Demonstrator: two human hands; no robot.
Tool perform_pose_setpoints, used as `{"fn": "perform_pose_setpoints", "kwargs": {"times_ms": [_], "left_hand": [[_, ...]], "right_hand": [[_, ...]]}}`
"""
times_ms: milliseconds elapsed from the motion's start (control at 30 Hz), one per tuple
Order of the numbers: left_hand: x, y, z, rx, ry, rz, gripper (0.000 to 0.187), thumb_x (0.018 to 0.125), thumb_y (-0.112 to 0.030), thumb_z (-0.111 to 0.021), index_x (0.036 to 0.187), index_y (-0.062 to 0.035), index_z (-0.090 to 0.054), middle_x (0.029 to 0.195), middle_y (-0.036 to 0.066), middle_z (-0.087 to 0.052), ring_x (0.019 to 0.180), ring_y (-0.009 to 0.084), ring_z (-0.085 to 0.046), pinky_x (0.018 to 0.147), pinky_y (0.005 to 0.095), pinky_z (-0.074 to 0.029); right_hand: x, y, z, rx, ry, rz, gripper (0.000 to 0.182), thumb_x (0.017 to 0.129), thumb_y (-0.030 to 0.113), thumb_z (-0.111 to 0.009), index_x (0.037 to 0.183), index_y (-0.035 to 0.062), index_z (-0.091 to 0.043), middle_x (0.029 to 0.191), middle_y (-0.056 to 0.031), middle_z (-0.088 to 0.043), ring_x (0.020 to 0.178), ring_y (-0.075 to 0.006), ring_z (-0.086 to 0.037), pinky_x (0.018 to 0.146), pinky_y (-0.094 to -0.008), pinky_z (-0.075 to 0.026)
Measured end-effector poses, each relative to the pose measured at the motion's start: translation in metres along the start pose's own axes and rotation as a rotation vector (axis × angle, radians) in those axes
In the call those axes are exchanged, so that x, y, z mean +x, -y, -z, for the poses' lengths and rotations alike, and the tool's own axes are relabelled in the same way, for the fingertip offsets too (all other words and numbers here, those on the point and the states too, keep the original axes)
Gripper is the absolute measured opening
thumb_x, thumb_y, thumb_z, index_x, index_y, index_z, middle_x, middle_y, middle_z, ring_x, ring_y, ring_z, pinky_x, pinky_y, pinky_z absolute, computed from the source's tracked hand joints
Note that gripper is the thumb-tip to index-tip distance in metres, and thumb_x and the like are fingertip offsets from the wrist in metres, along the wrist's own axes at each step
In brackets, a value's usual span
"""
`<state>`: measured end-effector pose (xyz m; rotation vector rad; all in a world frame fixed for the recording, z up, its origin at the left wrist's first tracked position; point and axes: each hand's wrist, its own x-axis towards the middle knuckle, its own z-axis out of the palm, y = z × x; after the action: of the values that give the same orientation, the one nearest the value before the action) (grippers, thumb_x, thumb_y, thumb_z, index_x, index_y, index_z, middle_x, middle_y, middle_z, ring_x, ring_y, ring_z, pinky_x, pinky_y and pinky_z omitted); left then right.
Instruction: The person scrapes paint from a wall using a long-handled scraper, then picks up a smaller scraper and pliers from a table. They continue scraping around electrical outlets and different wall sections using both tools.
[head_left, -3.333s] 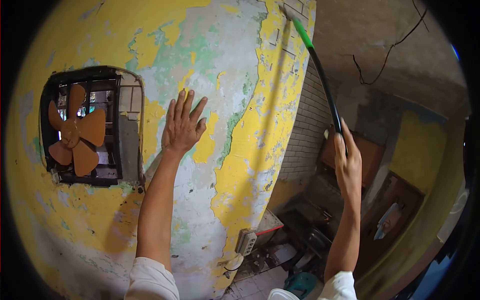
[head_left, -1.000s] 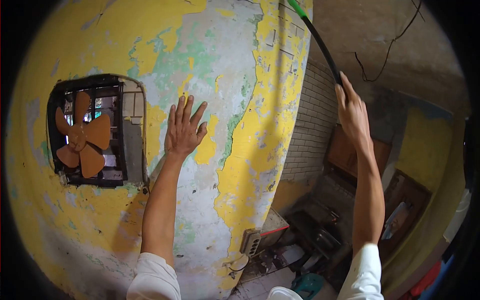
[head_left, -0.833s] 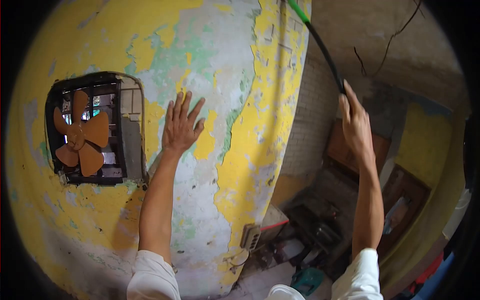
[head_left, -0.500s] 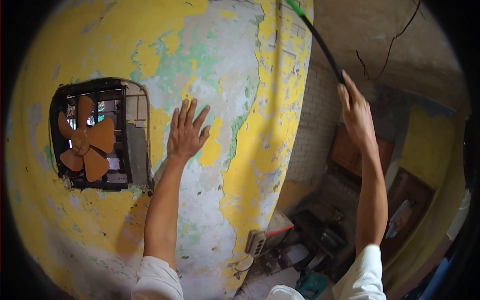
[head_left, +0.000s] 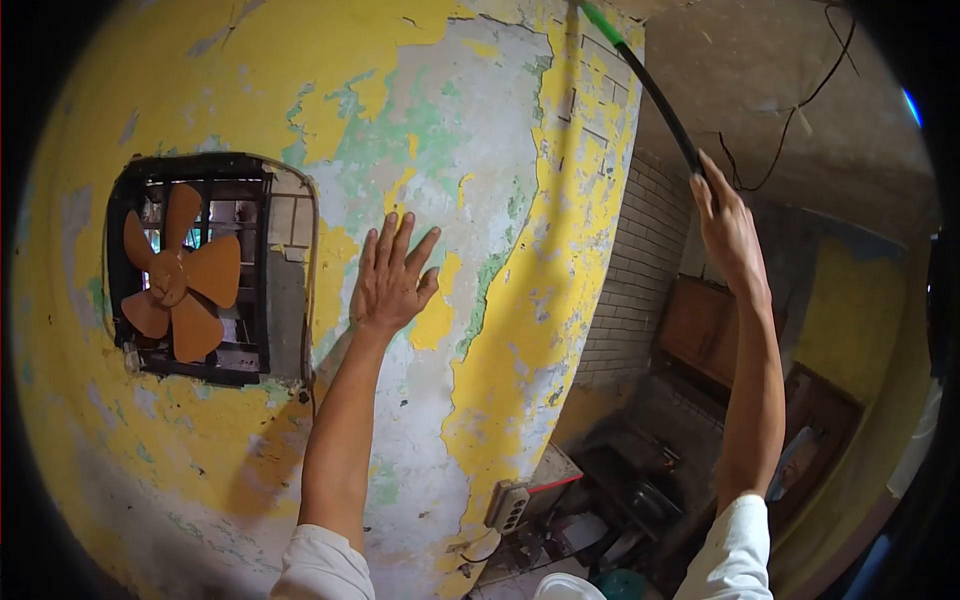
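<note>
My left hand (head_left: 390, 285) lies flat with fingers spread against a wall (head_left: 410, 440) whose yellow paint peels off in patches, baring grey and pale green layers. Up at the right, my right hand (head_left: 730, 230) is wrapped round a long black pole with a green section (head_left: 655, 95). The pole slants up and left toward the top of the wall; its far tip runs to the frame's upper edge, so I cannot make out what sits on it.
Left of my left hand, an orange-bladed fan (head_left: 172, 280) sits in a dark-framed wall opening. A socket strip (head_left: 510, 507) is fixed low at the wall's edge. Beyond are a wooden cabinet (head_left: 697, 325), a cluttered counter and loose wires (head_left: 785, 130) hanging from the ceiling.
The view has shifted slightly, so the fan, wall and both hands appear a little further right. My left hand stays on the wall; my right hand keeps hold of the pole.
</note>
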<state>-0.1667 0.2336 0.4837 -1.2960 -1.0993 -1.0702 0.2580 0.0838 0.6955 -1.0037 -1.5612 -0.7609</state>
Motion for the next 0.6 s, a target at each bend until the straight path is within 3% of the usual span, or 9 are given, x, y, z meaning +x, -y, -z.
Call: {"fn": "perform_pose_setpoints", "kwargs": {"times_ms": [33, 67, 133, 267, 367, 400, 467, 533, 600], "left_hand": [[0.002, 0.000, 0.000, 0.004, 0.001, 0.004, 0.066, 0.108, -0.046, -0.056, 0.169, -0.0307, -0.039, 0.178, 0.009, -0.027, 0.167, 0.0311, -0.019, 0.134, 0.0538, -0.020], [0.002, -0.001, 0.000, 0.008, 0.007, 0.004, 0.066, 0.107, -0.046, -0.056, 0.169, -0.0310, -0.039, 0.178, 0.009, -0.027, 0.167, 0.0312, -0.019, 0.134, 0.0538, -0.020], [0.003, -0.001, 0.002, 0.009, 0.038, -0.001, 0.065, 0.108, -0.046, -0.056, 0.169, -0.0314, -0.039, 0.178, 0.009, -0.027, 0.166, 0.0315, -0.019, 0.134, 0.0539, -0.020], [-0.003, 0.002, 0.001, 0.010, 0.037, -0.004, 0.065, 0.109, -0.046, -0.055, 0.170, -0.0316, -0.037, 0.179, 0.009, -0.024, 0.167, 0.0316, -0.017, 0.135, 0.0538, -0.019], [-0.001, 0.000, 0.000, -0.010, 0.024, 0.007, 0.066, 0.108, -0.046, -0.055, 0.170, -0.0315, -0.036, 0.179, 0.009, -0.024, 0.167, 0.0312, -0.016, 0.135, 0.0537, -0.020], [-0.002, -0.002, 0.000, -0.019, 0.030, 0.002, 0.066, 0.108, -0.046, -0.055, 0.170, -0.0315, -0.036, 0.179, 0.009, -0.024, 0.167, 0.0312, -0.016, 0.135, 0.0537, -0.020], [0.001, 0.001, 0.003, -0.012, 0.045, -0.002, 0.067, 0.108, -0.046, -0.055, 0.170, -0.0317, -0.036, 0.179, 0.008, -0.024, 0.167, 0.0307, -0.016, 0.134, 0.0537, -0.021], [-0.005, 0.003, 0.002, -0.012, 0.047, -0.007, 0.067, 0.108, -0.047, -0.055, 0.170, -0.0319, -0.035, 0.180, 0.008, -0.024, 0.167, 0.0304, -0.017, 0.134, 0.0530, -0.020], [-0.003, 0.005, 0.000, 0.013, 0.016, -0.025, 0.067, 0.108, -0.048, -0.056, 0.170, -0.0319, -0.036, 0.179, 0.008, -0.024, 0.167, 0.0303, -0.018, 0.135, 0.0521, -0.019]], "right_hand": [[0.016, 0.003, -0.006, -0.075, -0.109, 0.131, 0.053, 0.115, 0.044, -0.049, 0.160, 0.0158, -0.053, 0.139, -0.0237, -0.070, 0.134, -0.0442, -0.062, 0.109, -0.0497, -0.053], [0.029, 0.003, -0.005, -0.079, -0.099, 0.118, 0.053, 0.115, 0.044, -0.049, 0.160, 0.0158, -0.053, 0.139, -0.0237, -0.070, 0.134, -0.0442, -0.062, 0.109, -0.0497, -0.053], [0.046, 0.047, 0.007, -0.016, 0.052, -0.147, 0.054, 0.115, 0.045, -0.048, 0.160, 0.0158, -0.053, 0.134, -0.0240, -0.072, 0.127, -0.0457, -0.066, 0.105, -0.0508, -0.055], [0.016, 0.041, 0.013, -0.082, -0.012, -0.031, 0.057, 0.114, 0.050, -0.044, 0.160, 0.0170, -0.052, 0.124, -0.0248, -0.075, 0.120, -0.0455, -0.070, 0.098, -0.0517, -0.055], [0.043, 0.001, -0.005, -0.128, -0.141, 0.124, 0.057, 0.115, 0.049, -0.045, 0.161, 0.0167, -0.052, 0.115, -0.0244, -0.078, 0.113, -0.0447, -0.073, 0.094, -0.0514, -0.055], [0.044, 0.018, 0.002, -0.134, -0.136, 0.116, 0.057, 0.115, 0.049, -0.045, 0.161, 0.0167, -0.052, 0.115, -0.0244, -0.078, 0.113, -0.0447, -0.073, 0.094, -0.0514, -0.055], [0.048, 0.074, 0.018, -0.037, 0.092, -0.242, 0.057, 0.114, 0.049, -0.046, 0.160, 0.0154, -0.053, 0.118, -0.0252, -0.077, 0.116, -0.0448, -0.072, 0.095, -0.0505, -0.056], [0.036, 0.062, 0.014, -0.089, 0.067, -0.206, 0.056, 0.114, 0.046, -0.046, 0.160, 0.0151, -0.052, 0.124, -0.0261, -0.075, 0.120, -0.0457, -0.070, 0.096, -0.0507, -0.056], [0.003, 0.032, 0.008, -0.053, -0.058, 0.092, 0.051, 0.115, 0.039, -0.047, 0.161, 0.0147, -0.052, 0.127, -0.0267, -0.074, 0.122, -0.0478, -0.068, 0.095, -0.0506, -0.057]]}}
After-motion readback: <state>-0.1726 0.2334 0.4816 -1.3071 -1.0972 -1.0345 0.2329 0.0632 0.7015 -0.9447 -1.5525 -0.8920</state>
